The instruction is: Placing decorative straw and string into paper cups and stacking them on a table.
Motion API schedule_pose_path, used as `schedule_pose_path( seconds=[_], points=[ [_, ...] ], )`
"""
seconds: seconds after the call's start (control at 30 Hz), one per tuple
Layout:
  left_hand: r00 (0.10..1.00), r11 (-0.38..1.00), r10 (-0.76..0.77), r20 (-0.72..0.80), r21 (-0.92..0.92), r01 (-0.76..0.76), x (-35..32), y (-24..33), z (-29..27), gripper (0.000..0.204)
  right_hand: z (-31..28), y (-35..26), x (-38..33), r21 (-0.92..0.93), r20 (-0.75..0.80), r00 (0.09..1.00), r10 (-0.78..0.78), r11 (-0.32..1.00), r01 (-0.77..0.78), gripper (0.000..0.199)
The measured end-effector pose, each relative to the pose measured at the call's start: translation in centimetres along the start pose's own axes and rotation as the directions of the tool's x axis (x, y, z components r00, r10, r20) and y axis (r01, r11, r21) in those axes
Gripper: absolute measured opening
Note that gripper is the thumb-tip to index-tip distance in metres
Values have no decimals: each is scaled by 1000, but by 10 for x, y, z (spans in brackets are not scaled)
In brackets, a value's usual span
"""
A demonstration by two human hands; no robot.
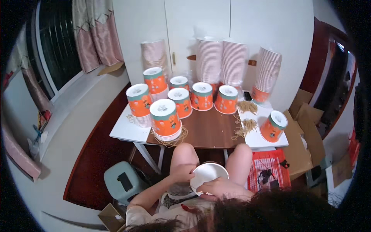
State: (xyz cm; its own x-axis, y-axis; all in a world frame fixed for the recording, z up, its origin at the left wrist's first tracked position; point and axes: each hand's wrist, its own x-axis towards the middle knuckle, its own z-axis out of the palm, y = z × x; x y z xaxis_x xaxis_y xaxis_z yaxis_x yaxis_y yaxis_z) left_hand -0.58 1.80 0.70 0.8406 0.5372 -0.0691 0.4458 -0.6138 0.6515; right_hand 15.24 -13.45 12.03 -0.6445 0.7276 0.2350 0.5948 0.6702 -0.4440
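In my lap, between my knees, a paper bucket [206,174] sits with its white inside facing up. My left hand [184,173] grips its left rim, fingers closed. Across the near rim lies my right hand [222,187], its fingers bent over the edge and closed on the bucket wall. Whether a cord is pinched in those fingers is too small to tell. On the table before me, an orange paper bucket with a teal band [165,120] stands upside down on a nested stack, with tan cord loops [178,136] around its base.
Several more upturned buckets [202,96] stand on the brown and white table [208,129]. Tall wrapped stacks [210,60] line the back. Tan cord bundles [247,127] lie right of centre, near a lone bucket [273,127]. A grey-green bin [123,181] and cardboard boxes [299,147] flank me.
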Motion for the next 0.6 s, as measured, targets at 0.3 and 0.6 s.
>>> schedule_pose_path(
  seconds=[0.3, 0.6],
  points=[
    [440, 814, 461, -770, 565, 135, 14, 29, -176, 11, -38, 27, 73, -503, -194, 967, -165, 863, 47, 18],
    [462, 361, 612, -642, 747, 559, 49, -82, -238, 9, 10, 140, 206, -624, -332, 856, -396, 773, 115, 20]
  ],
)
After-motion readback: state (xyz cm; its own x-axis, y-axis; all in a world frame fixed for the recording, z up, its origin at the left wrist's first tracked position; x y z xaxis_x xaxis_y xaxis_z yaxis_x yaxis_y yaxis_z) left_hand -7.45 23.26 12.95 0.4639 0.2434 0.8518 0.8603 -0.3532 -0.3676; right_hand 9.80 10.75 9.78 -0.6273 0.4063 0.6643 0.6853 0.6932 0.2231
